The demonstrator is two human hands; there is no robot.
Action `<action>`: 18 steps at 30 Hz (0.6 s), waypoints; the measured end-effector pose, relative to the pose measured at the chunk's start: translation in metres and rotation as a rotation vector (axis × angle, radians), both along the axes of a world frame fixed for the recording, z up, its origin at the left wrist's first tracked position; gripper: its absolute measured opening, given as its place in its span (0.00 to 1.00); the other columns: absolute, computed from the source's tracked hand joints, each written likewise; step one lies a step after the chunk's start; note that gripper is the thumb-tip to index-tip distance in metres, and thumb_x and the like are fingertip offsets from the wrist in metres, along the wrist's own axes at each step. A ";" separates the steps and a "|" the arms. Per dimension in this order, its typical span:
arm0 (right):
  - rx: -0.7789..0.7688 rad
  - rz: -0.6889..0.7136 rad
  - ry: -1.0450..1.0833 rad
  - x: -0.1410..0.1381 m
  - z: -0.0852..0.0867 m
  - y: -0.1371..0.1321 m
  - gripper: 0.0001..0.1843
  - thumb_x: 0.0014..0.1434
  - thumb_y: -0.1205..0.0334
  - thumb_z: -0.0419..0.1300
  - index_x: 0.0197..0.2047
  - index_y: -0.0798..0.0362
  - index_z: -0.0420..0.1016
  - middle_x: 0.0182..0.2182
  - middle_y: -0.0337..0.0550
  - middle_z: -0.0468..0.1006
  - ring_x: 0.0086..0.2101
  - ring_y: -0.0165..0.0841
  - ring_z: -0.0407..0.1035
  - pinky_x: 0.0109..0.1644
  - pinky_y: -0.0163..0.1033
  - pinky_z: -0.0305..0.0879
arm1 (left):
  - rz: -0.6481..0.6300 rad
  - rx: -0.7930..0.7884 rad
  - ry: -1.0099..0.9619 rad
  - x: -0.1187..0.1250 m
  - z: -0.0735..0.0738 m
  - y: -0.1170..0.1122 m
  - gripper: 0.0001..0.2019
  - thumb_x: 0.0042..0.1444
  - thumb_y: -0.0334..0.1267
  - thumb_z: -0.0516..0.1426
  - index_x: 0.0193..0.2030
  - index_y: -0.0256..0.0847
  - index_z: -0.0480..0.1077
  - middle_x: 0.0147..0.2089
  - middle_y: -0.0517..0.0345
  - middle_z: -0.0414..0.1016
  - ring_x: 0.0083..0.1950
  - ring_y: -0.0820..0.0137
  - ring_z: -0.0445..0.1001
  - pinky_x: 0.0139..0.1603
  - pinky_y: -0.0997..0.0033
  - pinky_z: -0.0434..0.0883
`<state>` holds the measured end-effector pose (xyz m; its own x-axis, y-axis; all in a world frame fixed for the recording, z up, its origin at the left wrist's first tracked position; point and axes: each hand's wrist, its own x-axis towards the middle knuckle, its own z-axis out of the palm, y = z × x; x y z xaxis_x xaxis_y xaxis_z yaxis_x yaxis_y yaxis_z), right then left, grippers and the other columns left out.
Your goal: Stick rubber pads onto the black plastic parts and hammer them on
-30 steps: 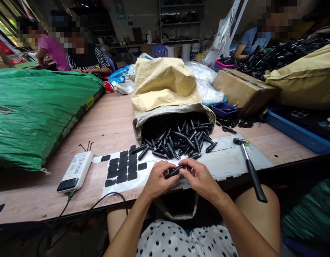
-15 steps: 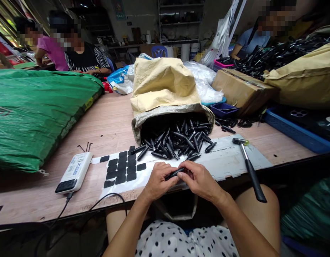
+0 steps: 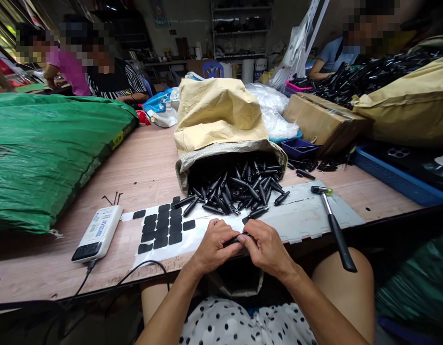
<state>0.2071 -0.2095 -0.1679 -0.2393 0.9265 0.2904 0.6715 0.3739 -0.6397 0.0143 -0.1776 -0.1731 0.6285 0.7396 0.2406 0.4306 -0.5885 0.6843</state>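
Observation:
My left hand (image 3: 214,244) and my right hand (image 3: 266,247) meet at the near edge of the table, both closed on one small black plastic part (image 3: 235,238) held between the fingertips. Just beyond them a pile of the same black parts (image 3: 239,189) spills from the mouth of a tan paper sack (image 3: 217,120). Left of my hands lies a white sheet carrying black square pads (image 3: 164,227). A grey flat board (image 3: 303,213) lies under the pile and my hands.
A hammer (image 3: 334,227) lies on the board at my right. A white power bank (image 3: 97,232) with a cable sits at my left, beside a large green sack (image 3: 45,148). Cardboard box (image 3: 322,122), blue trays (image 3: 397,175) and other people sit farther back.
My hands have drawn slightly nearer to me and closer together, still working the same black part. Nothing else on the table has moved.

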 end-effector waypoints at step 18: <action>0.017 -0.100 0.392 0.037 -0.020 0.010 0.16 0.67 0.55 0.57 0.28 0.53 0.69 0.25 0.37 0.66 0.28 0.30 0.61 0.33 0.37 0.56 | -0.192 -0.016 0.301 0.015 -0.010 -0.073 0.09 0.63 0.42 0.58 0.46 0.45 0.75 0.35 0.57 0.76 0.32 0.68 0.73 0.30 0.69 0.62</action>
<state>0.2443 -0.1991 -0.1878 -0.0162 0.9338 0.3573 0.4115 0.3319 -0.8488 0.0296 -0.2501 -0.1833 0.7975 0.6032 0.0125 0.4971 -0.6686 0.5531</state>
